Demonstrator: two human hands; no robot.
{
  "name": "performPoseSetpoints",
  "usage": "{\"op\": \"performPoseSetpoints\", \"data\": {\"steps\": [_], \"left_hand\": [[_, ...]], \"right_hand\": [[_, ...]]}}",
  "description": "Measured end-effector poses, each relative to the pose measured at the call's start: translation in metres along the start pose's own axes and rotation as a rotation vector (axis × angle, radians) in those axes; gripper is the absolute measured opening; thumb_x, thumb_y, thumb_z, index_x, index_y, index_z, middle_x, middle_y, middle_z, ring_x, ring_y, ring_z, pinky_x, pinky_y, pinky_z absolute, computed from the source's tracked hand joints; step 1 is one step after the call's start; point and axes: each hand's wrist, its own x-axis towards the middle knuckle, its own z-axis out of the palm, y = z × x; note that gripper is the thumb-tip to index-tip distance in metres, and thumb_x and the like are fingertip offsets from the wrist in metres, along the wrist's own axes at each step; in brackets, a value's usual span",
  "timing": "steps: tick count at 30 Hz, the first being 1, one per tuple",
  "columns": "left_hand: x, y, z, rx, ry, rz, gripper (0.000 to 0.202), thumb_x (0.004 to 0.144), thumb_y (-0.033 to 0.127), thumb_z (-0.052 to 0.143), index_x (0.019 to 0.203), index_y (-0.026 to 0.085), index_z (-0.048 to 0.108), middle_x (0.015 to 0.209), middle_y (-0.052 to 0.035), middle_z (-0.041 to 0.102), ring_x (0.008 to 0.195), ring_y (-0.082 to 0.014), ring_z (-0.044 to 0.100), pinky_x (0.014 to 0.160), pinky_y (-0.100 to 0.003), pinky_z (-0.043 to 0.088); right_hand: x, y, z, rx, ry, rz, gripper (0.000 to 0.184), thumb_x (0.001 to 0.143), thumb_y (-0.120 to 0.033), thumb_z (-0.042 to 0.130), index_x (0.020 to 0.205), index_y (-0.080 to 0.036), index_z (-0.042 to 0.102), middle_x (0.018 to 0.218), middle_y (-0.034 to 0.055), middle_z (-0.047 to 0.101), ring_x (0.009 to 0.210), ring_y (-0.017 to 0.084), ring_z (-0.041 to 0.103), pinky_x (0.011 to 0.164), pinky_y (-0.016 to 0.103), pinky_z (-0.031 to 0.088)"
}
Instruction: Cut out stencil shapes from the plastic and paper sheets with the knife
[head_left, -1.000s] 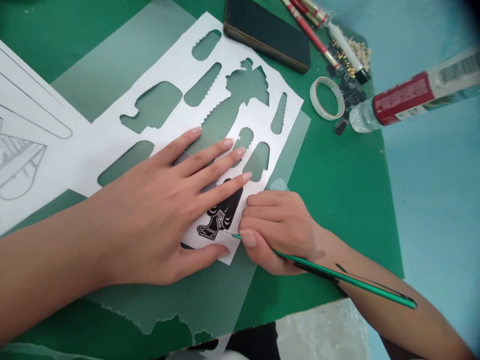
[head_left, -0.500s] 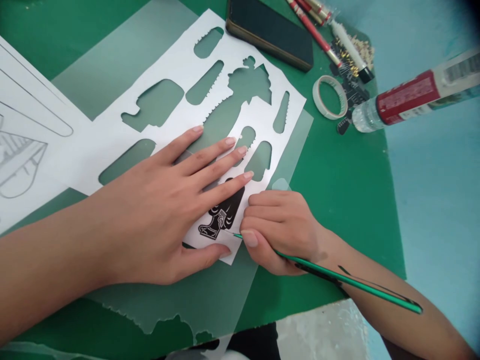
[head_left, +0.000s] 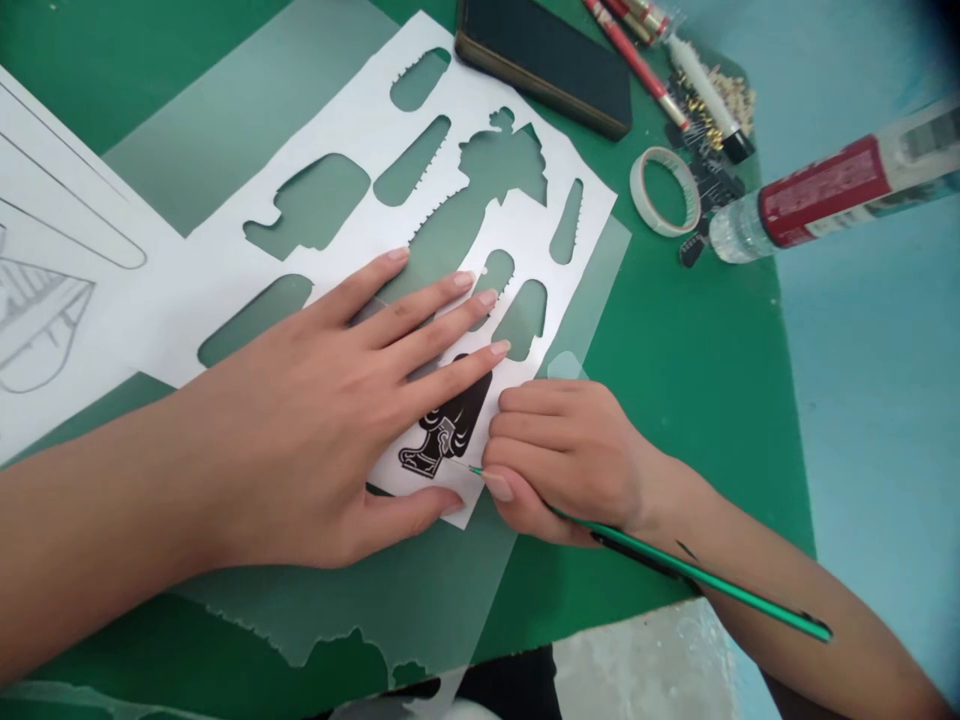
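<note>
My left hand (head_left: 352,400) lies flat, fingers spread, pressing on a white paper sheet (head_left: 345,105) with several cut-out shapes. Partly under its fingers is a small black piece (head_left: 459,415) with fine white line patterns. Closed around a slim green-handled tool (head_left: 720,580) is my right hand (head_left: 566,460), resting at the sheet's right edge. The tool's needle-fine tip points left, at the lower edge of the black piece; whether it touches cannot be made out. Translucent sheeting (head_left: 420,610) lies beneath the paper.
A dark phone-like block (head_left: 544,65) touches the sheet's top edge. Rightward are a tape roll (head_left: 641,195), a clear bottle with a red label (head_left: 825,190), red pencils (head_left: 637,65) and a white tube (head_left: 705,95). A pencil drawing (head_left: 52,300) lies left on the green table (head_left: 720,400).
The far end of the green handle has swung slightly down and left, while its tip stays by the black piece. My left hand has stayed in place.
</note>
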Motion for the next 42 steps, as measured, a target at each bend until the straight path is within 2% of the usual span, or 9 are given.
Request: {"op": "performPoseSetpoints", "data": {"steps": [3, 11, 17, 22, 28, 35, 42], "left_hand": [[0.0002, 0.0001, -0.0004, 0.006, 0.008, -0.002, 0.091, 0.117, 0.079, 0.039, 0.184, 0.018, 0.046, 0.197, -0.0096, 0.029, 0.186, -0.0358, 0.028, 0.157, -0.056, 0.008], [0.0021, -0.0019, -0.0055, 0.031, -0.017, 0.027, 0.093, 0.117, 0.079, 0.041, 0.182, 0.014, 0.047, 0.195, -0.0150, 0.031, 0.185, -0.0374, 0.029, 0.156, -0.060, 0.011], [0.0018, -0.0016, -0.0043, 0.008, -0.027, 0.008, 0.093, 0.116, 0.082, 0.040, 0.184, 0.018, 0.046, 0.197, -0.0099, 0.030, 0.185, -0.0383, 0.029, 0.156, -0.059, 0.010], [0.0022, -0.0018, -0.0044, 0.018, -0.022, 0.022, 0.095, 0.116, 0.080, 0.041, 0.183, 0.014, 0.045, 0.197, -0.0135, 0.029, 0.185, -0.0387, 0.028, 0.156, -0.061, 0.011], [0.0011, -0.0015, -0.0053, 0.036, -0.032, 0.008, 0.093, 0.116, 0.082, 0.036, 0.185, 0.019, 0.043, 0.197, -0.0093, 0.028, 0.186, -0.0350, 0.026, 0.156, -0.061, 0.011], [0.0027, -0.0016, -0.0050, 0.043, -0.029, 0.029, 0.096, 0.116, 0.081, 0.042, 0.183, 0.013, 0.045, 0.196, -0.0150, 0.030, 0.186, -0.0379, 0.027, 0.155, -0.063, 0.013], [0.0016, -0.0018, -0.0063, -0.004, -0.053, 0.008, 0.096, 0.114, 0.083, 0.044, 0.185, 0.018, 0.043, 0.198, -0.0103, 0.029, 0.185, -0.0416, 0.028, 0.156, -0.064, 0.012]], "right_hand": [[-0.0007, 0.0020, -0.0009, -0.018, -0.016, -0.015, 0.048, 0.124, -0.020, 0.046, 0.077, -0.024, 0.059, 0.066, -0.0023, 0.062, 0.066, 0.018, 0.046, 0.064, 0.035, 0.041], [-0.0008, 0.0028, -0.0022, -0.055, -0.028, -0.048, 0.052, 0.125, -0.021, 0.044, 0.075, -0.024, 0.059, 0.065, -0.0029, 0.056, 0.066, 0.019, 0.042, 0.063, 0.035, 0.042], [-0.0009, 0.0028, -0.0014, -0.046, -0.020, -0.051, 0.054, 0.125, -0.020, 0.043, 0.074, -0.023, 0.060, 0.065, -0.0025, 0.055, 0.066, 0.019, 0.040, 0.063, 0.036, 0.044], [-0.0013, 0.0031, -0.0021, -0.070, -0.026, -0.054, 0.053, 0.125, -0.021, 0.044, 0.074, -0.024, 0.060, 0.065, -0.0027, 0.054, 0.066, 0.019, 0.040, 0.064, 0.035, 0.044], [-0.0019, 0.0050, -0.0029, -0.078, -0.041, -0.077, 0.054, 0.126, -0.023, 0.043, 0.075, -0.023, 0.062, 0.066, -0.0021, 0.055, 0.067, 0.019, 0.041, 0.063, 0.035, 0.043], [-0.0024, 0.0062, -0.0051, -0.064, -0.058, -0.078, 0.052, 0.126, -0.023, 0.044, 0.076, -0.024, 0.060, 0.066, -0.0020, 0.055, 0.068, 0.020, 0.040, 0.065, 0.035, 0.041], [-0.0025, 0.0045, -0.0058, -0.035, -0.065, -0.072, 0.050, 0.125, -0.022, 0.047, 0.077, -0.024, 0.059, 0.066, -0.0020, 0.053, 0.069, 0.021, 0.039, 0.065, 0.037, 0.039]]}}
